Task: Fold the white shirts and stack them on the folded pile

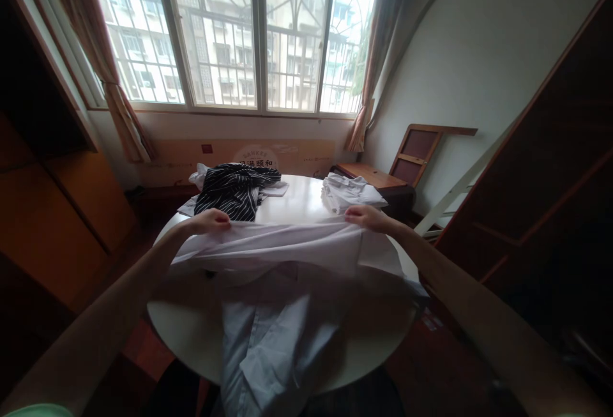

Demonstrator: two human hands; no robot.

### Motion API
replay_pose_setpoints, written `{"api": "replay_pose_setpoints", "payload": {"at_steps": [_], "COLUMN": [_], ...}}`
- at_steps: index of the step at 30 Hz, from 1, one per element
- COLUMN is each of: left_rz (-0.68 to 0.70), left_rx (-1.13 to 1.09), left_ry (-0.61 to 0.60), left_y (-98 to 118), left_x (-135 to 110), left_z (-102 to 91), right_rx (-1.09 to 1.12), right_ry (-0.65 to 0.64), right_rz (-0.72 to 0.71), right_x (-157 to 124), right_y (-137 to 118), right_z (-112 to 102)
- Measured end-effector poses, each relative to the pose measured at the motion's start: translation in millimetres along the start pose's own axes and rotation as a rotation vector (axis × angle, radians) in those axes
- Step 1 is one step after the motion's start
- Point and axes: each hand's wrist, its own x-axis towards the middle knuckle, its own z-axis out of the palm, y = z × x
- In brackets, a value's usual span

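A white shirt (282,302) lies spread over the round white table (186,327), its lower part hanging off the near edge. My left hand (211,220) is closed on the shirt's far left edge. My right hand (366,216) grips the far right edge. Between both hands the cloth is stretched and lifted into a fold across the table's middle.
A black striped garment (234,190) lies at the table's far left, a crumpled white garment (349,192) at the far right. Behind are a barred window (239,34), curtains, a wooden bench (373,177) and a leaning board. Dark wooden cabinets stand on both sides.
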Motion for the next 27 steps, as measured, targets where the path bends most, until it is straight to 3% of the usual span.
{"api": "replay_pose_setpoints", "payload": {"at_steps": [3, 5, 8, 11, 14, 16, 20, 25, 27], "left_rz": [0.048, 0.077, 0.065, 0.021, -0.136, -0.193, -0.019, 0.083, 0.096], "left_rx": [-0.045, -0.016, 0.157, 0.336, 0.304, 0.213, 0.107, 0.138, 0.146], "left_ry": [0.4, 0.575, 0.52, 0.443, 0.425, 0.461, 0.447, 0.253, 0.213], "left_y": [3.1, 4.3, 3.2, 4.1, 11.8, 18.4, 23.3, 11.5, 4.9], "left_x": [17.3, 19.8, 16.7, 13.3, 16.1, 22.4, 36.7, 21.9, 2.9], "left_z": [-6.4, -10.7, -15.0, -13.7, -8.0, -2.8, 15.2, 39.5, 39.4], "right_rx": [0.019, -0.029, -0.173, -0.271, -0.111, 0.076, 0.114, -0.036, -0.083], "right_ry": [0.534, 0.648, 0.473, 0.383, 0.33, 0.36, 0.461, 0.124, 0.095], "right_rz": [-0.051, -0.059, -0.035, 0.124, 0.281, 0.311, 0.24, 0.111, 0.055], "right_x": [1.7, 3.6, 4.6, 5.0, 11.9, 20.9, 34.3, 11.7, -6.2], "right_y": [-10.2, -16.8, -19.1, -16.9, -17.9, -20.2, -25.3, -29.1, -24.9], "right_z": [-11.9, -16.0, -16.8, -13.9, -10.0, -6.7, 7.2, 35.4, 39.5]}}
